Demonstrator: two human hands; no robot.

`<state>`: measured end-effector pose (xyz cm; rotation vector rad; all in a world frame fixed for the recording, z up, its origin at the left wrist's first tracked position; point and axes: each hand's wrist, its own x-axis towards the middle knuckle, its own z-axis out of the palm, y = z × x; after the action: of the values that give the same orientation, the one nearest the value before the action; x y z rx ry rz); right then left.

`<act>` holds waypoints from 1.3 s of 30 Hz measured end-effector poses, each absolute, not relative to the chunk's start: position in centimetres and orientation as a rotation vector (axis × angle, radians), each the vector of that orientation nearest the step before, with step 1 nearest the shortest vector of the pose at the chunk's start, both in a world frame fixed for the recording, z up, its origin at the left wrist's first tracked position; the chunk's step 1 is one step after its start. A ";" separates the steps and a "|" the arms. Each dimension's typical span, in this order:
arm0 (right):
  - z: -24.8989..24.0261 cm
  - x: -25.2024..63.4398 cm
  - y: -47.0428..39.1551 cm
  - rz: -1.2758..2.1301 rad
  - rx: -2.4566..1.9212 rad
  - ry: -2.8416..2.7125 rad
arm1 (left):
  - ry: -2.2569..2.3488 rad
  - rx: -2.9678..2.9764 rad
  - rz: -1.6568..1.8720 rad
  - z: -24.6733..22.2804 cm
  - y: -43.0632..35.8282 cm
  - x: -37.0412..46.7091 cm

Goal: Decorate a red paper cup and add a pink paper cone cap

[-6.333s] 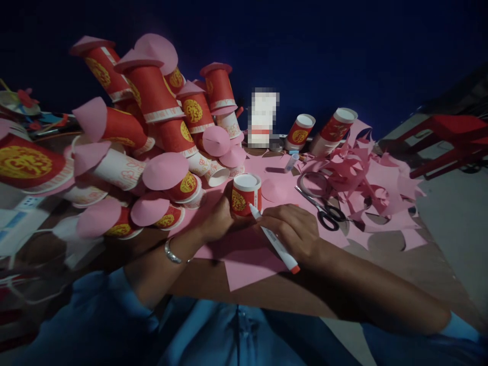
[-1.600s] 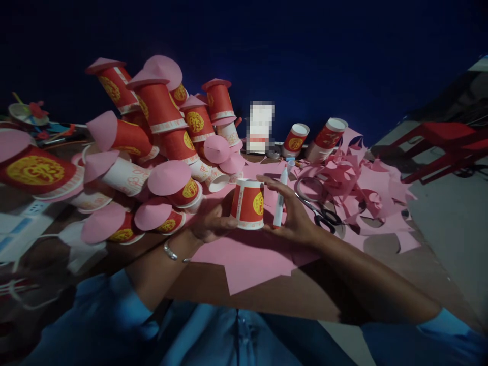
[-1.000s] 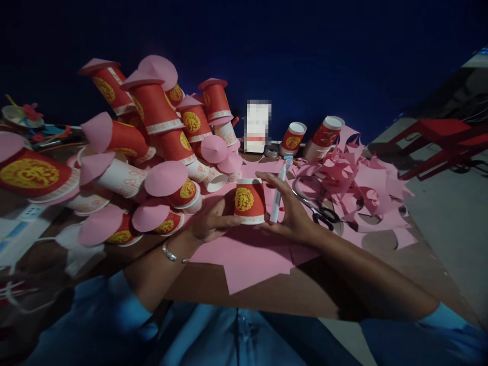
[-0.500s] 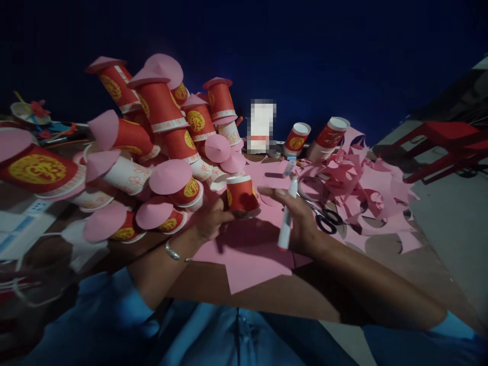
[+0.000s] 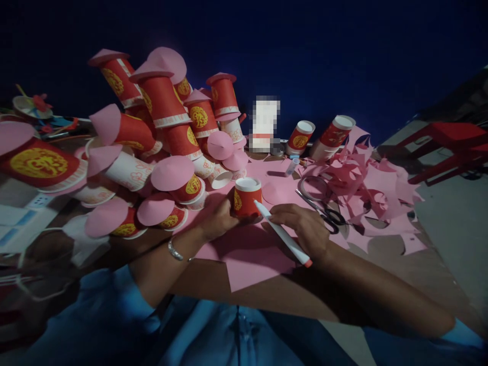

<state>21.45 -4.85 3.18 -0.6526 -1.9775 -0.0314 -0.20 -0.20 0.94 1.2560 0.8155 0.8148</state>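
Observation:
A red paper cup (image 5: 247,197) with a yellow print and a white rim at its top is held upright by my left hand (image 5: 221,219), whose fingers wrap its left side and base. My right hand (image 5: 307,229) grips a white glue pen (image 5: 284,236) with a red end; the pen's tip points up and left at the cup's right side. Whether the tip touches the cup, I cannot tell. Pink paper sheets (image 5: 253,262) lie under both hands, and a pink paper cone (image 5: 276,193) sits just right of the cup.
Many decorated cups with pink cone tops (image 5: 173,173) are piled at the left. Scissors (image 5: 331,217), a tape roll (image 5: 313,188) and pink scraps (image 5: 375,188) lie at the right. Two cups (image 5: 301,137) stand behind. A red stool (image 5: 453,142) is beyond the table.
The pen in my right hand has swung from nearly upright to a slant, its tip now at the cup. The cup has shifted slightly right and tilts less. My right fingers have closed more around the pen.

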 end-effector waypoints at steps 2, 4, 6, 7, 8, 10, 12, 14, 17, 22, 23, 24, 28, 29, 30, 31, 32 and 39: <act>2.9 21.6 -4.8 -0.084 -0.620 -2.014 | 0.867 1.266 0.803 1.6 -0.3 -0.1; 2.9 21.6 -4.8 -0.144 -0.598 -2.038 | 0.891 1.288 0.788 2.1 -0.3 -0.1; 3.1 21.4 -4.8 -0.184 -0.589 -2.058 | 0.914 1.334 0.757 2.2 -0.3 -0.3; 3.3 21.3 -4.8 -0.199 -0.588 -2.063 | 0.926 1.353 0.745 2.1 -0.3 -0.4; 3.4 21.2 -4.8 -0.211 -0.584 -2.064 | 0.933 1.363 0.743 2.0 -0.2 -0.4; 3.7 21.0 -4.9 -0.218 -0.581 -2.070 | 0.936 1.356 0.758 1.5 -0.2 -0.5; 3.8 20.8 -4.9 -0.210 -0.586 -2.086 | 0.935 1.333 0.762 1.0 -0.2 -0.5; 3.7 20.8 -5.0 -0.226 -0.585 -2.101 | 0.936 1.324 0.752 0.6 -0.2 -0.4; 3.6 20.7 -5.0 -0.250 -0.601 -2.124 | 0.911 1.340 0.748 0.7 -0.2 -0.4; 3.8 20.8 -5.0 -0.238 -0.608 -2.135 | 0.885 1.383 0.740 1.3 -0.1 -0.5; 3.8 20.9 -5.0 -0.232 -0.610 -2.138 | 0.889 1.394 0.736 1.5 0.0 -0.6; 3.9 20.9 -5.0 -0.227 -0.609 -2.134 | 0.892 1.400 0.734 1.6 0.0 -0.6; 3.8 21.0 -4.9 -0.215 -0.622 -2.104 | 0.894 1.375 0.728 2.2 -0.1 -0.5; 3.8 21.1 -5.0 -0.207 -0.636 -2.096 | 0.892 1.370 0.732 2.3 -0.1 -0.4; 3.7 21.2 -5.0 -0.196 -0.654 -2.092 | 0.891 1.372 0.735 2.3 -0.2 -0.4; 3.7 21.2 -5.0 -0.184 -0.670 -2.084 | 0.894 1.380 0.739 2.4 -0.2 -0.3; 3.6 21.3 -5.0 -0.176 -0.683 -2.075 | 0.896 1.390 0.747 2.4 -0.2 -0.3; 3.1 21.7 -4.8 -0.153 -0.716 -2.034 | 0.742 1.339 0.790 1.7 0.0 -0.4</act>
<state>21.73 -4.80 3.11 -0.7162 -2.0340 -0.1529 -0.40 -0.01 1.72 1.3388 0.7420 0.7896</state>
